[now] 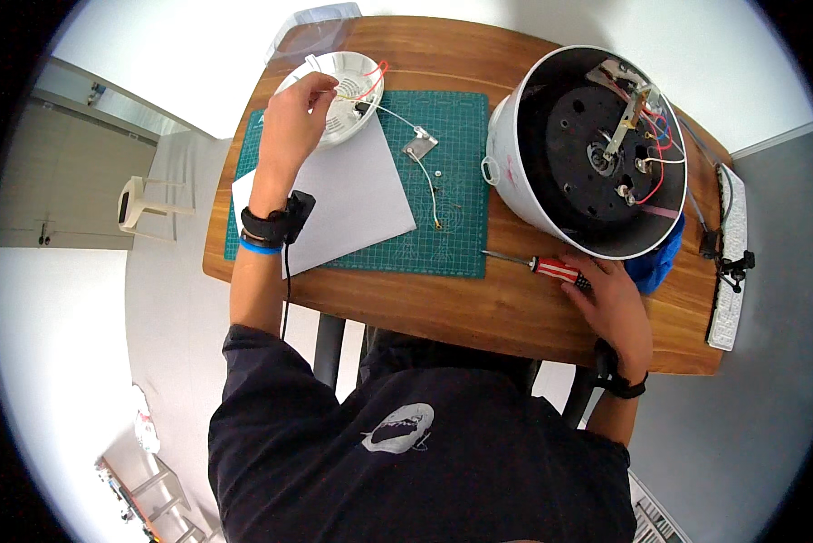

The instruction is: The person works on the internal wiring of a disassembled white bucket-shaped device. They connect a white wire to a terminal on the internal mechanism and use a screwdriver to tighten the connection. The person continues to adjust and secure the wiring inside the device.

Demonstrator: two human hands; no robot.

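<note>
A small repair spot in a plain indoor room; home or office, I cannot tell.
A wooden worktop (425, 310) carries a green cutting mat (465, 181), a screwdriver (554, 268) and an opened pot (526, 185) with bare wiring (663, 172); around it are a white wall (185, 54), a grey wall (778, 235), a pale chair (133, 203) and grey doors (40, 181).

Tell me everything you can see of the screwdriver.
The screwdriver has a red handle with white stripes, a dark butt and a thin, metal-looking shaft. It appears to lie on the table, shaft pointing left, tip at the right edge of the mat. The right hand touches its butt end; grip firmness is unclear.
</note>
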